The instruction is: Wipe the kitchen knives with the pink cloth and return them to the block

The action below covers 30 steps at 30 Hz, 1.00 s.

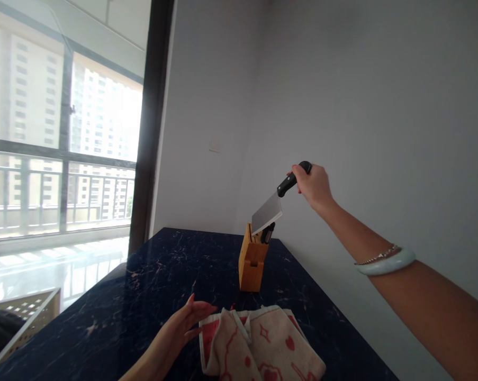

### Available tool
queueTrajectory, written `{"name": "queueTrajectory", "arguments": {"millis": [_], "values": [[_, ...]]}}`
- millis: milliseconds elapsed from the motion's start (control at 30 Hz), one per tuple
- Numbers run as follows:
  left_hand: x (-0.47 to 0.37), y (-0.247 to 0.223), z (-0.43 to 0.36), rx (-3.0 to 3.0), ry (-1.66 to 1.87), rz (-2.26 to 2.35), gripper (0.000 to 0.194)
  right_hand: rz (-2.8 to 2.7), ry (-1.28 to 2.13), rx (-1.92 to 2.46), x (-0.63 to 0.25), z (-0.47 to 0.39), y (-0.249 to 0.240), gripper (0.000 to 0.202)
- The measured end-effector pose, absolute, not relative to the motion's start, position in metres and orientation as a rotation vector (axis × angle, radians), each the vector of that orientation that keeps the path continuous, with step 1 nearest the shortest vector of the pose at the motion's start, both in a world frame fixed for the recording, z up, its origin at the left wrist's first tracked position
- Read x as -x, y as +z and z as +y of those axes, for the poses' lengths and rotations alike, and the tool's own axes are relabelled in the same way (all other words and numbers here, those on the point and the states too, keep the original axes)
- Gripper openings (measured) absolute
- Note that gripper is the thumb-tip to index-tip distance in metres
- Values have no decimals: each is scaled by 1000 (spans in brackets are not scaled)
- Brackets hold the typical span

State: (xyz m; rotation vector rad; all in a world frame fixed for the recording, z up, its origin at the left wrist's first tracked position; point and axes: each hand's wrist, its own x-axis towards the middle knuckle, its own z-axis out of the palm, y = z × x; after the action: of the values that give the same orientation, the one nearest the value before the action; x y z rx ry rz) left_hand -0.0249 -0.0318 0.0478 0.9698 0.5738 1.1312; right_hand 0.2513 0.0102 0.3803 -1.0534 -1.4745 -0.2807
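Note:
My right hand [314,185] is wrapped round the black handle of a cleaver [267,212], raised above the table. The blade slants down to the left, its lower end at the top of a wooden knife block [251,264]. Another black handle [268,233] sticks out of the block. Near the front, my left hand [185,321] has its fingers apart and holds nothing, beside the left edge of a crumpled beige and red patterned cloth [262,346].
The dark blue marbled table [175,264] stands against a grey wall [361,106]. At the lower left is a perforated basket or crate [32,323] with something dark in it. Large windows are on the left.

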Motion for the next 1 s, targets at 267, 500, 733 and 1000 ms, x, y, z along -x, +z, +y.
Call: {"name": "queueTrajectory", "arguments": {"millis": [267,500,733,1000], "values": [[25,44,-31,-962,1113,564,42,-1533,-274,1158,-246,9,376,30],[23,47,-29,-966,1066,584,43,-1617,-278,1263,-225,31,371,31],[18,55,-40,-987,1063,598,42,-1607,-314,1478,-200,70,353,36],[17,57,-43,-1021,1066,587,42,-1739,-306,1775,-192,100,317,37]]}}
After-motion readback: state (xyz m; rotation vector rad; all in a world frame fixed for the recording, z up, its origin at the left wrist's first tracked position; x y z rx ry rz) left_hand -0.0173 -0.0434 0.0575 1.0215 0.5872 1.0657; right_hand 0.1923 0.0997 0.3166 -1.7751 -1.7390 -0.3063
